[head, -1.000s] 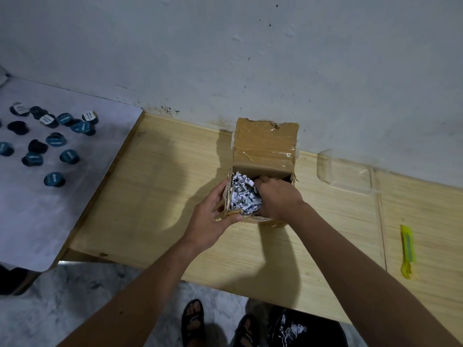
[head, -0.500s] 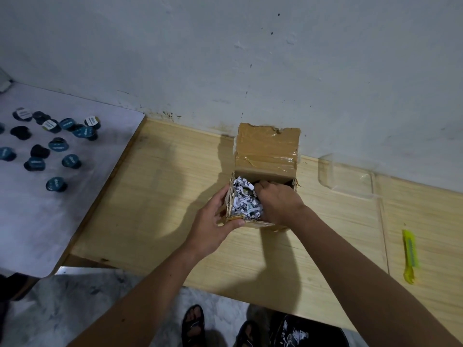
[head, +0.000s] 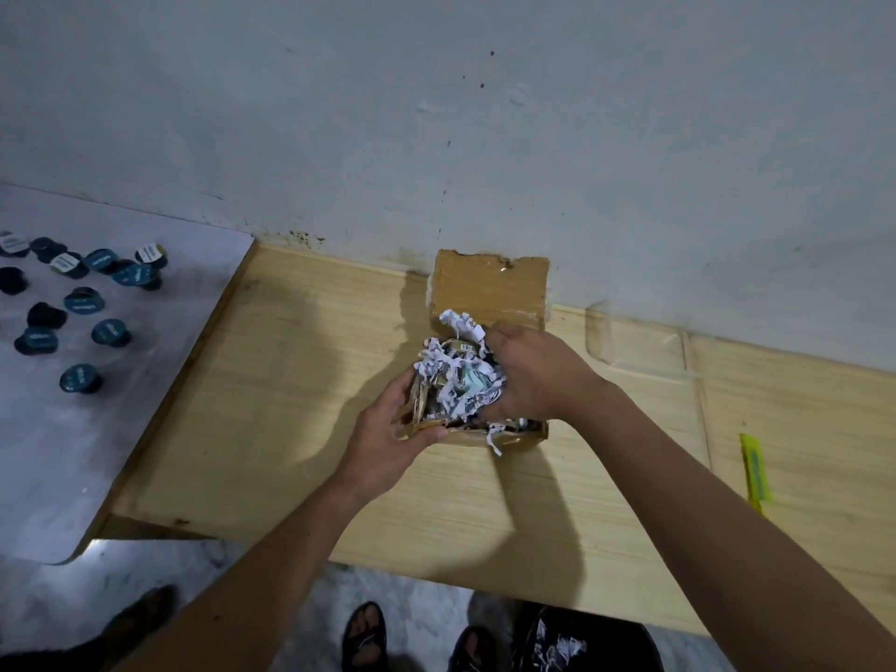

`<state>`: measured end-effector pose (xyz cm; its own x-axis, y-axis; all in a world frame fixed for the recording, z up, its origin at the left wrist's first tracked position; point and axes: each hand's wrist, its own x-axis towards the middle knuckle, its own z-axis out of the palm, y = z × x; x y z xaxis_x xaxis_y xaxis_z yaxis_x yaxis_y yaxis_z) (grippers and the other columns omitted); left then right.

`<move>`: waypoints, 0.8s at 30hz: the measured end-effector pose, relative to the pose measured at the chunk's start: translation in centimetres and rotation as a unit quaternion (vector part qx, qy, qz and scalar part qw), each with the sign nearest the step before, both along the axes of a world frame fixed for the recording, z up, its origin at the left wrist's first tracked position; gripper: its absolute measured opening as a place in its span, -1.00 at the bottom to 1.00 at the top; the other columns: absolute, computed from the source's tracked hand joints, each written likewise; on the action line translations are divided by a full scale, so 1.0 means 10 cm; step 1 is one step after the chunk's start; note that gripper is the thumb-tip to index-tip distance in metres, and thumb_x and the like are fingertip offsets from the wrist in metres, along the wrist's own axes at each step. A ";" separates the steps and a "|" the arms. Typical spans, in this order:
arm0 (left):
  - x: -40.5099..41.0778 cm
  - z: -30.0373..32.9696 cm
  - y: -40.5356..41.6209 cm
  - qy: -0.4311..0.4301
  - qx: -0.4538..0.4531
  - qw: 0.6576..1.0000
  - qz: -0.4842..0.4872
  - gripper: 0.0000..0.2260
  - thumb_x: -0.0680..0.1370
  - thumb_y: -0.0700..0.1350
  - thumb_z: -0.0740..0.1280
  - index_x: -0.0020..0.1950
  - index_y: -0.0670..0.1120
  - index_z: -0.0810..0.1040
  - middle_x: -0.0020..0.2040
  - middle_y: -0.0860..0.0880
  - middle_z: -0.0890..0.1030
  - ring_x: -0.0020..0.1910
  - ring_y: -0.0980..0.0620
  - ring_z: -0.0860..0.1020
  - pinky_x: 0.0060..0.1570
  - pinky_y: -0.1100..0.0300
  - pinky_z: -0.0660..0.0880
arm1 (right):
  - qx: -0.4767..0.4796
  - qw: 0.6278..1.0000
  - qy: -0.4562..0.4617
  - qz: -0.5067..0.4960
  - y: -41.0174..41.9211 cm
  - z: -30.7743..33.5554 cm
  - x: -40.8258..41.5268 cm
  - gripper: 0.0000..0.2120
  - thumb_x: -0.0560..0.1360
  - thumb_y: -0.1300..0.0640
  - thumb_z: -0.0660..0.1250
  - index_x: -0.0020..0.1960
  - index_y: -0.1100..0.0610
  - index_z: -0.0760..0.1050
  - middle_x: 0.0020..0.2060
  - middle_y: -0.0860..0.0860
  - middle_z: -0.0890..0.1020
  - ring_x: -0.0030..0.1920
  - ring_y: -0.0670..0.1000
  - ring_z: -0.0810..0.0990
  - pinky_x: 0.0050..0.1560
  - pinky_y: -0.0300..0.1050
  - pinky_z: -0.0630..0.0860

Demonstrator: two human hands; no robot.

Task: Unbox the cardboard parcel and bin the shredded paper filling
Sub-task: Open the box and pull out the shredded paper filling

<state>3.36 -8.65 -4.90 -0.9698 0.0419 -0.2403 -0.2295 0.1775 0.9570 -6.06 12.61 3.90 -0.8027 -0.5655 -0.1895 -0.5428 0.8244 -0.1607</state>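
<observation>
A small cardboard parcel [head: 489,288] stands open on the wooden table [head: 300,409], its taped lid flap raised against the wall. White shredded paper [head: 451,375] bulges out of its top, and one strip hangs over the front wall. My right hand [head: 533,375] is closed around a clump of that paper, raised partly above the box rim. My left hand [head: 388,438] grips the box's front left corner. A black bin [head: 582,642] with shreds inside sits on the floor below the table edge.
A yellow utility knife [head: 755,470] lies on the table at the right. A clear plastic piece [head: 635,341] rests by the wall. Several dark capsules [head: 82,303] lie on a grey board [head: 58,458] at the left. Sandalled feet [head: 363,637] stand below.
My right hand has dug into the filling and lifted a clump up out of the box; paper now spills over the rim. My left hand keeps its hold on the corner.
</observation>
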 end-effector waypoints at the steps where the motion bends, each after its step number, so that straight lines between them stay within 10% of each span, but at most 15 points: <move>1: -0.01 0.00 0.00 0.000 0.006 1.000 0.001 -0.24 0.44 -0.32 0.57 0.52 0.10 0.34 0.26 0.34 0.59 0.23 0.45 0.52 0.06 0.52 0.46 | -0.005 1.000 0.000 -0.005 0.04 0.05 0.00 -0.23 0.25 -0.25 0.53 0.30 0.15 0.47 0.13 0.05 0.57 0.11 0.15 0.58 -0.06 -0.05 0.49; 13: -0.01 0.02 -0.01 0.019 -0.011 1.000 -0.011 -0.22 0.44 -0.30 0.57 0.54 0.09 0.32 0.20 0.55 0.53 0.25 0.48 0.50 0.08 0.50 0.49 | -0.052 0.992 -0.023 -0.117 1.08 0.30 0.26 -0.46 0.18 -0.15 0.57 -0.08 -0.05 0.30 -0.22 -0.15 0.36 -0.21 0.04 0.43 -0.24 -0.10 0.29; 19: -0.03 0.04 -0.02 0.070 -0.086 0.994 -0.013 -0.22 0.42 -0.28 0.59 0.39 0.39 0.36 0.25 0.46 0.56 0.25 0.37 0.56 0.19 0.33 0.53 | -0.008 0.983 -0.085 -0.161 1.48 -0.09 0.44 -0.45 0.20 -0.15 0.58 -0.03 -0.02 0.34 -0.15 -0.07 0.44 -0.17 0.06 0.44 -0.20 -0.10 0.29; 24: -0.08 -0.03 -0.01 0.073 -0.084 0.994 -0.003 -0.26 0.38 -0.30 0.61 0.38 0.24 0.43 0.17 0.41 0.62 0.18 0.32 0.61 0.25 0.35 0.50 | 0.037 0.985 -0.092 -0.142 1.54 -0.56 0.53 -0.39 0.19 -0.16 0.56 0.10 0.11 0.48 -0.03 0.03 0.55 -0.01 0.18 0.58 -0.15 -0.03 0.48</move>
